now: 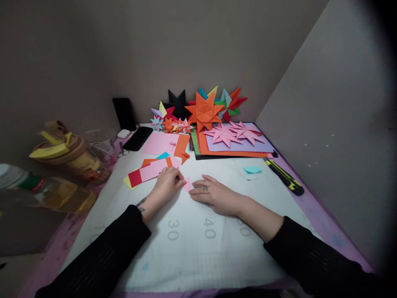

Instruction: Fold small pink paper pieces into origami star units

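Observation:
A small folded piece of pink paper lies on the white cutting mat between my hands. My left hand is closed, thumb and forefinger pinched at the paper's left edge. On the other side, my right hand rests on the mat with its fingers stretched out, the fingertips at the paper's right edge. Beside my left hand lie pink paper strips, a red piece and other colored scraps. To the right is a small folded turquoise paper.
A yellow-black box cutter lies at the right edge. Behind are stacked colored sheets, pink paper stars and a large orange star. Phones, a lidded cup and a bottle stand or lie left.

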Action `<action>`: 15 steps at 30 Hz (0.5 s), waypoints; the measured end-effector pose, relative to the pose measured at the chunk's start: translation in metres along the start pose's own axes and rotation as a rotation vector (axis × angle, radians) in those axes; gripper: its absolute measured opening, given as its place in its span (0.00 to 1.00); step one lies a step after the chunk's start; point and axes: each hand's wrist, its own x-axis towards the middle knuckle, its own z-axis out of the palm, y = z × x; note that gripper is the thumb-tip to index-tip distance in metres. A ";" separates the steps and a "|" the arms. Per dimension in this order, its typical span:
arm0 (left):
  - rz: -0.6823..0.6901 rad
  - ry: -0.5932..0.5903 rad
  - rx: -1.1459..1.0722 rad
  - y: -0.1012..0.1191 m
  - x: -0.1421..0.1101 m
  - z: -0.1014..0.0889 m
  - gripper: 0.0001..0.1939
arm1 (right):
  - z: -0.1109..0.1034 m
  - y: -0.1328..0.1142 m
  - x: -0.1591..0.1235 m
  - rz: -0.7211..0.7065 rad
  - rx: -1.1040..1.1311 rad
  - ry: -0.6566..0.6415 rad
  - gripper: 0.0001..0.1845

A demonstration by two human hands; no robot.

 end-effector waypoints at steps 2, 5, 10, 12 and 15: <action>-0.001 0.007 -0.008 -0.003 0.000 0.000 0.06 | 0.000 -0.003 0.001 -0.003 -0.018 0.002 0.20; 0.000 0.013 -0.003 -0.005 -0.001 -0.001 0.05 | -0.002 -0.008 0.002 -0.022 -0.074 0.000 0.17; 0.003 0.016 0.042 0.002 -0.005 -0.007 0.04 | -0.002 -0.015 0.003 -0.036 -0.146 -0.004 0.16; 0.006 0.013 0.058 0.004 -0.007 -0.009 0.03 | -0.001 -0.016 0.003 -0.018 -0.153 -0.006 0.17; 0.015 0.036 0.081 0.003 -0.010 -0.009 0.04 | 0.000 -0.015 0.002 -0.008 -0.150 -0.007 0.18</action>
